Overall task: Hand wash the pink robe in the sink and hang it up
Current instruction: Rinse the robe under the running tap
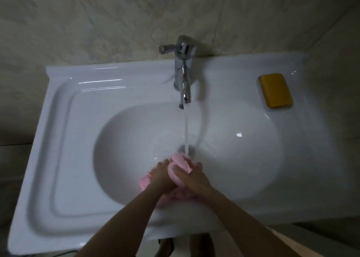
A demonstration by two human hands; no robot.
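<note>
Pink robe (pixel 180 162) is wadded into a tight wet bundle low in the near half of the sink (pixel 120 132), pressed between both hands just this side of the drain (pixel 191 149). The left hand (pixel 158 177) grips it from the left, and the right hand (pixel 192 180) from the right, with its fingers (pixel 178 169) curled over the top of the wad. Neither hand is nearer; both are on the cloth. So bunched, the robe shows no clear long axis. Its far tip pokes out beyond the fingertips, right where the water stream (pixel 186 128) from the faucet (pixel 184 77) lands, while another lobe bulges out past the left hand and more cloth sits beneath the wrists. The work looks like rubbing or rinsing, with wringing and hanging yet to come. For that the bundle lies directly ahead of the fingers, so lifting it straight up and toward the body seems the easy way. The basin gives open room on both sides and the near rim is close under the forearms. The spout overhangs the far side, so a high lift forward could knock it. A yellow soap bar (pixel 275 91) rests on the sink's flat surround at the far right, well apart from the hands.
</note>
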